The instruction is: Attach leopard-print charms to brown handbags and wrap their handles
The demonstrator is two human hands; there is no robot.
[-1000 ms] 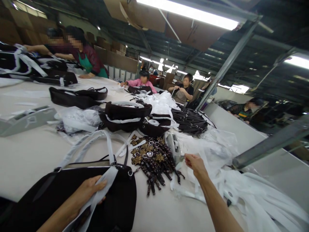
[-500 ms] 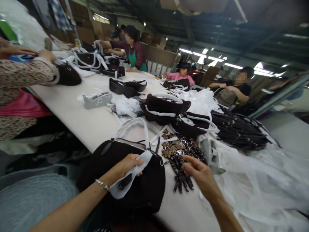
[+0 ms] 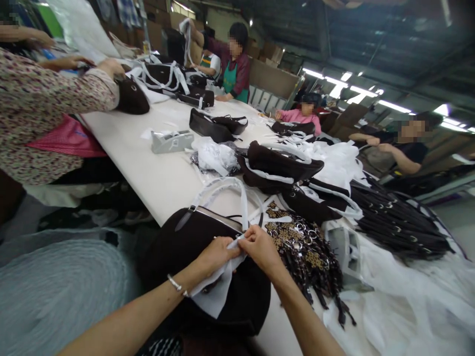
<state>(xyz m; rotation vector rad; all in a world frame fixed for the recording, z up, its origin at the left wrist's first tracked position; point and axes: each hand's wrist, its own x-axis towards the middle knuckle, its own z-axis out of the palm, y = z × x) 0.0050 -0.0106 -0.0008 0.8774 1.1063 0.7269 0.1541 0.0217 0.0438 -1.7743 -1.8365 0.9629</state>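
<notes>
In the head view a dark brown handbag [image 3: 174, 252] with white-wrapped handles [image 3: 243, 205] stands in front of me at the table edge. My left hand [image 3: 217, 254] is closed on a thin white wrapping sheet [image 3: 215, 300], which hangs over the bag's front. Close beside it, my right hand [image 3: 260, 247] pinches the upper edge of the same sheet near the base of a handle. Part of a dark object shows under the sheet, mostly hidden. To the right lies a pile of dark tasselled charms with gold-brown patterned pieces and metal rings [image 3: 297, 242].
A grey tape dispenser [image 3: 172, 142] sits on the white table [image 3: 122, 138]; another dispenser [image 3: 347, 252] is beyond the charms. More dark bags [image 3: 282, 165], black straps [image 3: 401, 217] and white sheets [image 3: 419, 296] lie about. A co-worker's patterned sleeve [image 3: 55, 89] is at left; other people work farther back.
My right hand has left the charm pile and moved left to the white sheet, meeting my left hand. The view has shifted, and a co-worker at the back has raised an arm.
</notes>
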